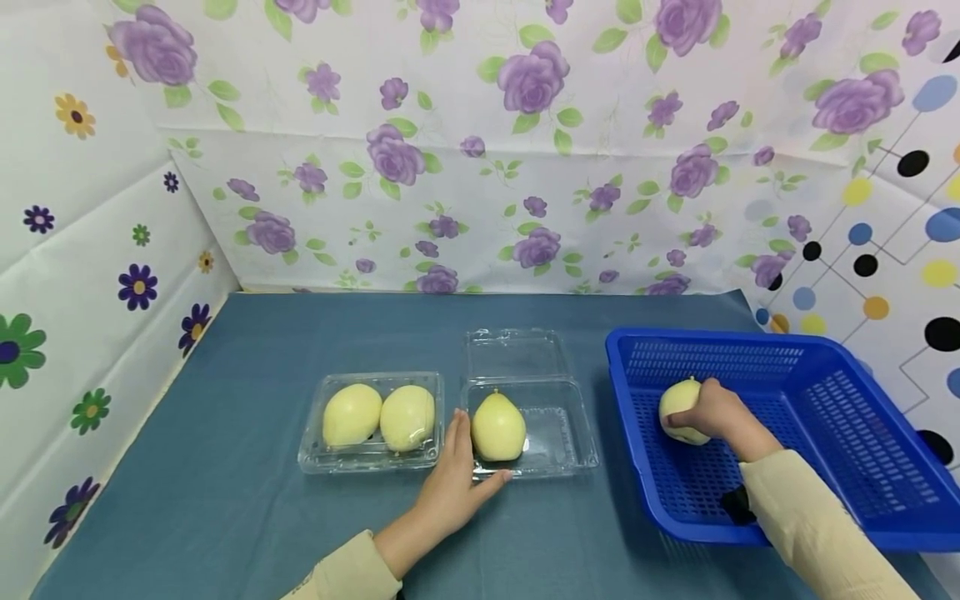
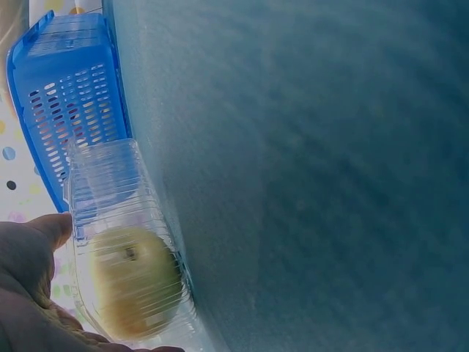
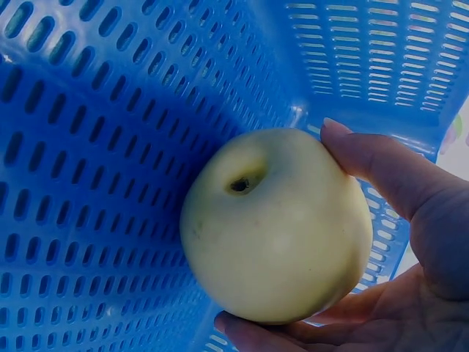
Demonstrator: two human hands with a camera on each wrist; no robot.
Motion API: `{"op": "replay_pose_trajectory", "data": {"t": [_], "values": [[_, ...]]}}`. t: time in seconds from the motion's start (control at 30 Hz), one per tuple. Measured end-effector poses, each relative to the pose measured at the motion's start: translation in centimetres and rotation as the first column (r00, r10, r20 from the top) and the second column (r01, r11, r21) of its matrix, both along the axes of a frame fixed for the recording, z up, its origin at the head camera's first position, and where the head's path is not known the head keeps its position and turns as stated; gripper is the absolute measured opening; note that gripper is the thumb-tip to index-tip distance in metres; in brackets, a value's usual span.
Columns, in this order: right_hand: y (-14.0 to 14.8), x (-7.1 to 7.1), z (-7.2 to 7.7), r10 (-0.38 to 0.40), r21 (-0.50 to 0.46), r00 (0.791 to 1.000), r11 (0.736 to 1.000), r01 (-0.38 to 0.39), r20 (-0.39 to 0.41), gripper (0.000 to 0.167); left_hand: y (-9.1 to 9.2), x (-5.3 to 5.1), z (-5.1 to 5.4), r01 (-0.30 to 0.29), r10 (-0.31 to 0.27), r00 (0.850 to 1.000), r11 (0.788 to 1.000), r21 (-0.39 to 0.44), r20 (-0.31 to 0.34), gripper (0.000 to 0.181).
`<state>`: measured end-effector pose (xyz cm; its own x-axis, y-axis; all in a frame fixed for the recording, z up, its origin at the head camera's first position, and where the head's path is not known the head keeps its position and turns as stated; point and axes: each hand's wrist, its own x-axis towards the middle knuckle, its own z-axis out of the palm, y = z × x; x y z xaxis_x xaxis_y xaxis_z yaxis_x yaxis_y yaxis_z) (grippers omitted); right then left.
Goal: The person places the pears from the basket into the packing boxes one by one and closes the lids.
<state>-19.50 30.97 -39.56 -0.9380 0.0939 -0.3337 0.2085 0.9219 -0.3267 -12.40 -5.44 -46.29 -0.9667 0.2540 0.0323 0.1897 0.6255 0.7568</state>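
Inside the blue basket (image 1: 720, 340) my right hand (image 1: 716, 410) grips a pale yellow pear (image 1: 675, 400). The right wrist view shows thumb and fingers on opposite sides of this pear (image 3: 278, 227), its dimpled end towards the camera. A clear plastic box (image 1: 558, 437) stands left of the basket, lid folded back, with one pear (image 1: 498, 429) upright in its left half. My left hand (image 1: 447, 492) touches that box's near left corner, fingers straight along the side and thumb on the front wall. In the left wrist view, the pear (image 2: 135, 286) shows through the plastic.
Left of my left hand, a second clear box (image 1: 318, 458) holds two pears lying side by side, a left one (image 1: 352, 415) and a right one (image 1: 407, 417). A dark blue-green cloth (image 1: 225, 500) covers the table. Patterned sheets (image 1: 465, 200) rise behind and at both sides.
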Motion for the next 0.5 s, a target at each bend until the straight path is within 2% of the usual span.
{"op": "replay_pose_trajectory", "data": {"t": [0.27,0.5], "values": [[0.06,0.16,-0.07,0.017,0.014,0.999,1.000,-0.016,-0.046,0.077,0.01,-0.06,-0.09,0.000,0.000,1.000,1.000,0.003,-0.015,0.100],[0.10,0.30,-0.07,0.017,0.003,0.997,1.000,-0.017,-0.075,0.071,-0.03,-0.03,-0.18,0.002,-0.002,1.000,1.000,0.004,-0.005,0.099]]}}
